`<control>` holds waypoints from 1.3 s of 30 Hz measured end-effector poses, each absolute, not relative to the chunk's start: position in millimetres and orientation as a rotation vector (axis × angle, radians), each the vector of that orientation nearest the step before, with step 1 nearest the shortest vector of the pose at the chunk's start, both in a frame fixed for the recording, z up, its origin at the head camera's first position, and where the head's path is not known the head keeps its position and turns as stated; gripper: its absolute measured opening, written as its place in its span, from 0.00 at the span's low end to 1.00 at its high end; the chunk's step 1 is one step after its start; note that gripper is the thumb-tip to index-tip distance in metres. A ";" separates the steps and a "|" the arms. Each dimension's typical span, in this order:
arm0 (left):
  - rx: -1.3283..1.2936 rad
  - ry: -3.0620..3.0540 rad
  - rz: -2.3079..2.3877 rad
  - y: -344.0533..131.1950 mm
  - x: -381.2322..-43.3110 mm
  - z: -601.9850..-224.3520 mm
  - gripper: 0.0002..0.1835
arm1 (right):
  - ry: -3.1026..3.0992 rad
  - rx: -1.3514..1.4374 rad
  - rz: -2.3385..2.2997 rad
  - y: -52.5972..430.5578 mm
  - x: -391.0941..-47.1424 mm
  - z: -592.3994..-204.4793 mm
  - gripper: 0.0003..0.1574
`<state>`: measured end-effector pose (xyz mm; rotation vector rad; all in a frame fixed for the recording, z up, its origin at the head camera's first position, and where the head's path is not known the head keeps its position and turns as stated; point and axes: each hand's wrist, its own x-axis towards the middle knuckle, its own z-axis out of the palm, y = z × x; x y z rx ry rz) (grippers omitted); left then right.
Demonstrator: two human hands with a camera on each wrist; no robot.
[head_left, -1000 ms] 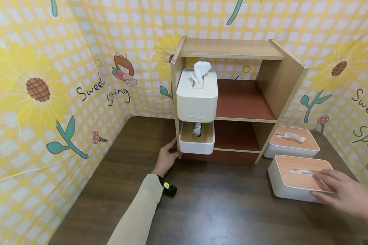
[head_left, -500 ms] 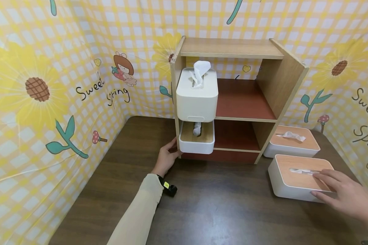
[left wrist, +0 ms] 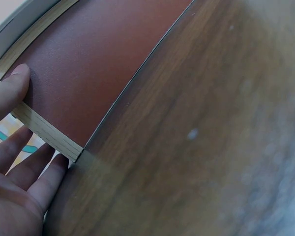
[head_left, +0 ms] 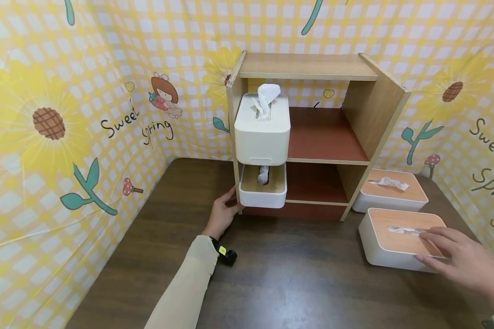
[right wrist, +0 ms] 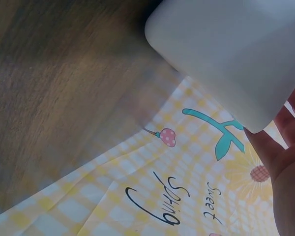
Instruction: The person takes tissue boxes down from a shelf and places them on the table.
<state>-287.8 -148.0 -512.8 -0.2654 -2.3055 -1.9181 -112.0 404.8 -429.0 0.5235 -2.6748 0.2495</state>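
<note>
My left hand (head_left: 223, 214) holds the lower left side panel of a small wooden shelf (head_left: 308, 66). In the left wrist view, the thumb (left wrist: 14, 91) lies on the front, with the other fingers outside the panel (left wrist: 54, 135). My right hand (head_left: 463, 258) rests on the right end of a white tissue box with a wood-look lid (head_left: 389, 224), fingers on its top and thumb at its near side. The right wrist view shows the white body of that tissue box (right wrist: 226, 59) and part of my right hand (right wrist: 290, 162).
A tall white tissue box (head_left: 262, 141) stands on the shelf's middle board at left. Below it, a lower tissue box (head_left: 262, 199) juts out slightly. Another wood-lidded tissue box (head_left: 389, 203) sits right of the shelf. Patterned cloth (head_left: 148, 50) backs the dark table (head_left: 288, 278).
The head view has shifted very slightly. Both hands and the tissue boxes stay where they were.
</note>
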 end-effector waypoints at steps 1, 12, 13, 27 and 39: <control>-0.266 -2.306 -1.921 -147.8 -287.7 -513.0 0.34 | -2.670 0.521 0.246 404.7 -112.1 -428.8 0.35; -0.261 -2.292 -1.954 -147.0 -286.5 -511.3 0.34 | -2.692 0.460 0.281 397.7 -117.4 -424.4 0.35; -0.260 -2.295 -1.950 -147.0 -286.6 -511.2 0.34 | -2.697 0.453 0.282 396.8 -118.3 -423.5 0.35; -0.258 -2.301 -1.952 -148.0 -286.2 -512.5 0.35 | -2.702 0.439 0.363 382.0 -132.8 -413.1 0.32; -0.238 -2.282 -1.941 -145.8 -286.1 -512.7 0.34 | -2.625 0.514 0.383 372.3 -150.4 -403.0 0.29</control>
